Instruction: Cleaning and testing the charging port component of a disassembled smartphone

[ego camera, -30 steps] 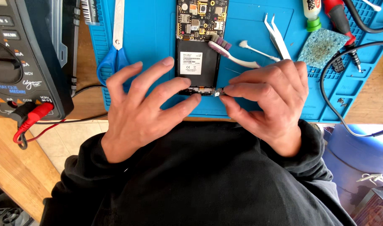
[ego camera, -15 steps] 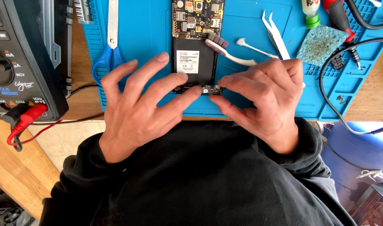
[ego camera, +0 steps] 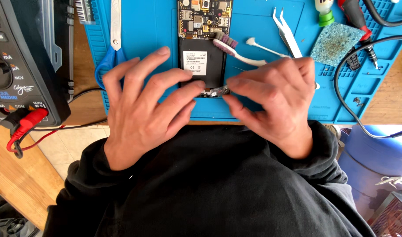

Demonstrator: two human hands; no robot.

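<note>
An opened phone (ego camera: 204,39) with bare circuit board and black battery lies on the blue work mat (ego camera: 157,26). At its near end sits a small metal part (ego camera: 217,91). My left hand (ego camera: 144,103) touches that part with thumb and forefinger from the left. My right hand (ego camera: 277,98) pinches it from the right. A white toothbrush (ego camera: 236,52) rests across the battery's right edge.
Blue-handled scissors (ego camera: 114,48) lie left of the phone. White tweezers (ego camera: 287,33), a cotton swab (ego camera: 262,45) and a blue-green sponge (ego camera: 337,43) lie to the right. A black cable (ego camera: 346,101) loops at the right. A multimeter (ego camera: 21,61) with red probe plug (ego camera: 27,123) stands left.
Both hands stay at the phone's near end on the small part, fingers shifting slightly. The view has drifted a little; nothing was picked up or let go.
</note>
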